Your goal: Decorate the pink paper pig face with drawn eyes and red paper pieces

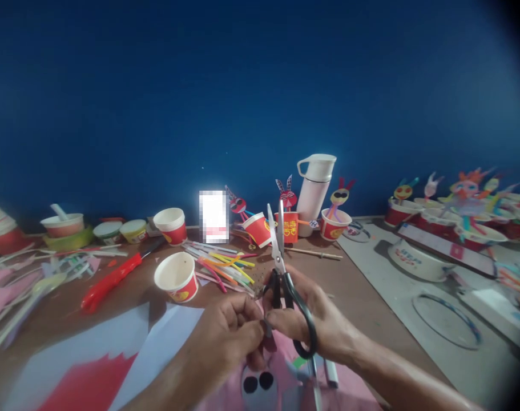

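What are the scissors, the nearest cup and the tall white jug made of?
Scissors: shiny blades, apparently steel; matte black handles, probably plastic. Nearest cup: likely paper, with thin rolled rim and printed red wall. Tall white jug: smooth, faintly glossy; plastic or coated metal, unclear.

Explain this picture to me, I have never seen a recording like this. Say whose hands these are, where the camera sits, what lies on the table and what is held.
There is no machine here: a person works with two bare hands, and one camera worn on the head looks forward and down, so the hands enter from the bottom. The right hand holds black-handled scissors, blades open and pointing up. The left hand curls beside the handles; whether it pinches anything is too small to tell. Below them lies a pink paper figure with black eyes. On the brown table lie a red-and-white paper cup, coloured strips, a red-handled tool, and, by the blue wall, a white flask and cup figures.
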Tool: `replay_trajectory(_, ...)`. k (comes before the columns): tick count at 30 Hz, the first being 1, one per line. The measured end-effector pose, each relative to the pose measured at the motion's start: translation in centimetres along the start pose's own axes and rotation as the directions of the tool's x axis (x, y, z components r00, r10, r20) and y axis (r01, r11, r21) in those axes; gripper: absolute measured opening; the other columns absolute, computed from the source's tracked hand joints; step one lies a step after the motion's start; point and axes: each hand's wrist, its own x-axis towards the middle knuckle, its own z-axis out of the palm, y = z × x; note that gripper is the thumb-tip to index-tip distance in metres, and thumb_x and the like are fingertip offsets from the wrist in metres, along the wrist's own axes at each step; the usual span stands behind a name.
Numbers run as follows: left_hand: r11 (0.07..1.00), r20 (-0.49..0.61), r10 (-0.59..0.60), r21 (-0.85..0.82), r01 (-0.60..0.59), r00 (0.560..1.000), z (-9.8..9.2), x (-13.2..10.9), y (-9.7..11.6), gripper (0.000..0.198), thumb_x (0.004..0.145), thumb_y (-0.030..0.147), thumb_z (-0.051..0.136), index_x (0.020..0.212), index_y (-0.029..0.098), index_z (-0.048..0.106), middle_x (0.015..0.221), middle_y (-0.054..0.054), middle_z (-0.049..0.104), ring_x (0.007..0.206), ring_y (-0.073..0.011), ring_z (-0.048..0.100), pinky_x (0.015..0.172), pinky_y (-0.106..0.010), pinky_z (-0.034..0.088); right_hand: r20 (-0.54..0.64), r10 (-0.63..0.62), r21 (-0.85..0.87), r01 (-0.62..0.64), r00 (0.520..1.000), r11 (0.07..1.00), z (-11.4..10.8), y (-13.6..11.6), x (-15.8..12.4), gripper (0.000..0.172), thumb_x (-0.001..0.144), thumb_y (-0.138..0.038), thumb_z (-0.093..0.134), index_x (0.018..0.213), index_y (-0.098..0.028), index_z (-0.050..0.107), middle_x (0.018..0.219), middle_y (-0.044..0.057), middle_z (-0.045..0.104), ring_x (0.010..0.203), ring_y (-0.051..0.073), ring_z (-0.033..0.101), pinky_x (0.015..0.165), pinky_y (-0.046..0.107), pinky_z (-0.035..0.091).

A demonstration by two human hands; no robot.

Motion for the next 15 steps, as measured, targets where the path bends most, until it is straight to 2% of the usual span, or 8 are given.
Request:
replay_trajectory(5, 0.998, 0.022, -0.018, 0.057, 0.016, 1.000, -0.31, 0.03, 0.02, 0.018, 0.069, 0.029, 0.062, 0.064, 0.016, 0.051, 0.058, 0.000, 0.062, 0.045, -0.0089, 0.053, 0.048, -0.022, 0.039, 0.050, 0.014, -0.134, -0.007, 0.999, 0.991, -0.22, 0.80, -0.23, 0.037, 0.066, -0.007, 0.064, 0.098, -0.020, 0.052, 0.074, -0.004, 0.055, 0.065, 0.011, 0.049, 0.057, 0.022, 0.041)
replay_trajectory(8, 0.999, 0.035, -0.014, 0.031, 0.013, 0.999, -0.46, 0.04, 0.02, 0.017, 0.071, 0.029, 0.061, 0.065, 0.015, 0.054, 0.058, -0.001, 0.062, 0.045, -0.0092, 0.053, 0.048, -0.022, 0.039, 0.018, -0.014, -0.125, 0.016, 1.000, 0.992, 0.09, 0.71, -0.19, 0.034, 0.067, -0.009, 0.063, 0.097, -0.020, 0.051, 0.073, -0.004, 0.054, 0.065, 0.011, 0.047, 0.058, 0.023, 0.041)
replay_trajectory(13, 0.994, -0.010, 0.043, -0.100, -0.044, 0.999, -0.26, -0.18, -0.21, 0.021, 0.082, 0.032, 0.050, 0.071, 0.015, 0.057, 0.059, -0.001, 0.060, 0.048, -0.0108, 0.054, 0.049, -0.023, 0.039, -0.098, -0.059, -0.015, 0.058, 0.993, 0.998, 0.56, 0.44, -0.06, 0.034, 0.067, -0.017, 0.071, 0.093, -0.021, 0.049, 0.075, -0.005, 0.055, 0.061, 0.010, 0.048, 0.055, 0.021, 0.040)
replay_trajectory(15, 0.991, -0.024, 0.070, -0.117, -0.073, 0.997, 0.01, -0.18, -0.45, 0.022, 0.081, 0.034, 0.053, 0.071, 0.015, 0.057, 0.059, -0.001, 0.058, 0.050, -0.0114, 0.054, 0.049, -0.023, 0.040, -0.121, -0.071, 0.004, 0.072, 0.990, 0.997, 0.68, 0.58, -0.16, 0.033, 0.069, -0.020, 0.071, 0.093, -0.021, 0.048, 0.074, -0.005, 0.056, 0.059, 0.009, 0.049, 0.054, 0.022, 0.040)
